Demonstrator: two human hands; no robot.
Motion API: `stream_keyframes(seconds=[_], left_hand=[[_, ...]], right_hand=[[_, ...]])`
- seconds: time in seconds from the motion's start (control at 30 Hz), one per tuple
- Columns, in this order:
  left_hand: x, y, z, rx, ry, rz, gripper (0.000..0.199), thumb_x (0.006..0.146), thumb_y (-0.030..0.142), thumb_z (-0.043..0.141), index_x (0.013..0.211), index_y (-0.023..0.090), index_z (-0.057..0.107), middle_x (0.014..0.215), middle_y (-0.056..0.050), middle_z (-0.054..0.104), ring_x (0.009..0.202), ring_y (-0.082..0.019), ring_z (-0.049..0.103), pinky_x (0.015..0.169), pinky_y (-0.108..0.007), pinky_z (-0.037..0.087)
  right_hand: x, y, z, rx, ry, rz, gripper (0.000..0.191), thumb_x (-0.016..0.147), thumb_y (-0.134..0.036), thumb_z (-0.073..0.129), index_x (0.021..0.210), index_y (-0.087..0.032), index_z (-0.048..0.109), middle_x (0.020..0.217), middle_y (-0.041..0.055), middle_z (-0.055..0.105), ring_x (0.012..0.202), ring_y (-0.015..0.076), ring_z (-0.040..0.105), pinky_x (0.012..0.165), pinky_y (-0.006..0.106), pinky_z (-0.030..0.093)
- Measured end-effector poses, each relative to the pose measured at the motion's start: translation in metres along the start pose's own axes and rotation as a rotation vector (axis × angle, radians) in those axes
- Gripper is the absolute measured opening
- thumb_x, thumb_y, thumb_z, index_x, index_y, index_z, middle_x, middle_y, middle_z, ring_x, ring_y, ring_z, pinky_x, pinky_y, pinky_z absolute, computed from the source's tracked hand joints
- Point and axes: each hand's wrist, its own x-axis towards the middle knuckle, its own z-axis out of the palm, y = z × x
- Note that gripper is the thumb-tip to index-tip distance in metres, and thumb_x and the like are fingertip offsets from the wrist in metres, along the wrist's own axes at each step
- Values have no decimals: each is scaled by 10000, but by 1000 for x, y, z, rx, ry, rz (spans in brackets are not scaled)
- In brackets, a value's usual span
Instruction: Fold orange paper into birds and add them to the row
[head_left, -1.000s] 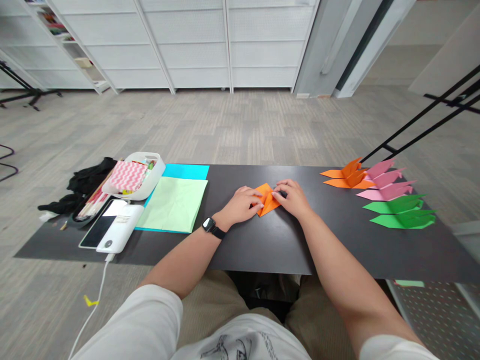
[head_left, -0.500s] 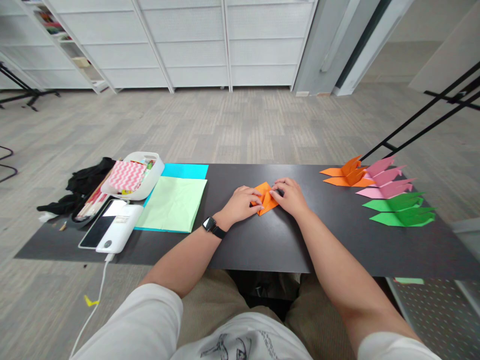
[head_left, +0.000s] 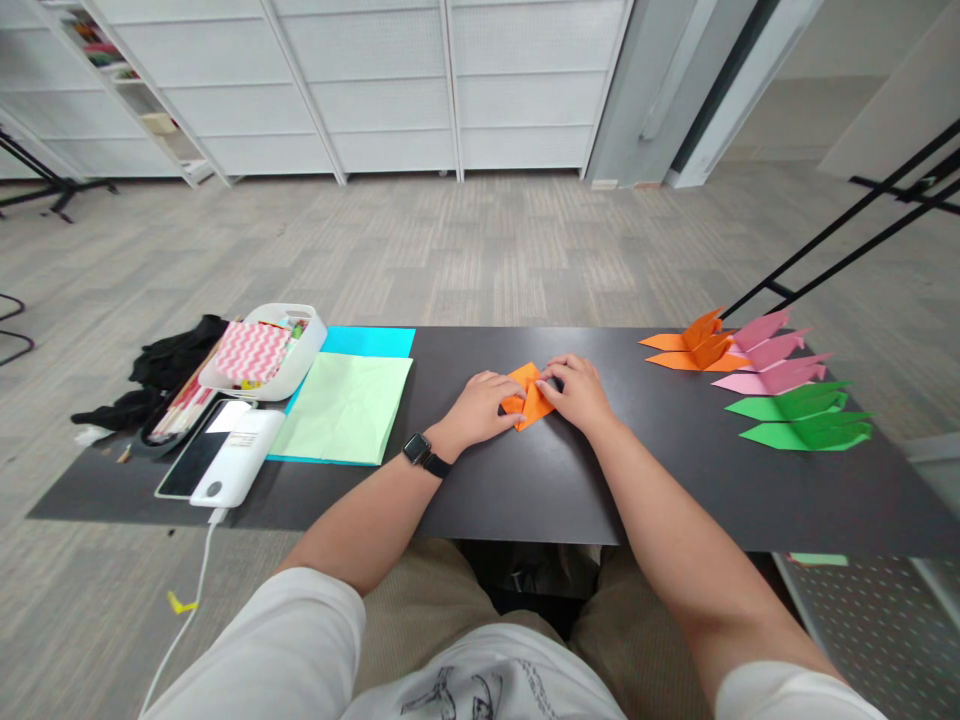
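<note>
A folded piece of orange paper [head_left: 532, 398] lies on the dark table [head_left: 517, 490] in front of me, with creases and flaps showing at its middle. My left hand [head_left: 486, 405] grips its left side, thumb at the lower edge and fingers over the top. On the right side, my right hand [head_left: 576, 392] pinches the paper between thumb and fingers. Both hands rest low on the tabletop, and their fingertips cover parts of the paper's two sides.
Folded orange [head_left: 694, 345], pink [head_left: 776, 360] and green [head_left: 806, 420] paper figures stand at the right. Light green sheets [head_left: 345, 405] lie over blue ones at the left, beside a white basket [head_left: 304, 355], a phone [head_left: 196, 450] and a white power bank [head_left: 238, 460] with a cable.
</note>
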Motion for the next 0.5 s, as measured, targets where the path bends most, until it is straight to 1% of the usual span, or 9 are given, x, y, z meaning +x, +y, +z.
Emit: stream_keyframes(seconds=[0.17, 0.5], left_hand=[[-1, -1, 1, 23, 1, 33, 231, 960, 361, 749, 1177, 308, 807, 1333, -11, 749, 1212, -254, 649, 1179, -479, 440], [-1, 1, 2, 40, -11, 5, 198, 984, 411, 727, 1125, 333, 842, 1351, -8, 738, 1226, -262, 638, 1183, -497, 447]], right_hand=[[1, 0, 3, -6, 7, 12, 69, 922, -344, 733, 924, -295, 781, 1185, 66, 714, 1178, 312, 631, 1122, 574, 425], [1, -5, 4, -16, 33, 15, 84, 928, -363, 723, 890, -301, 765, 1126, 71, 719, 1139, 324, 629, 1099, 594, 434]])
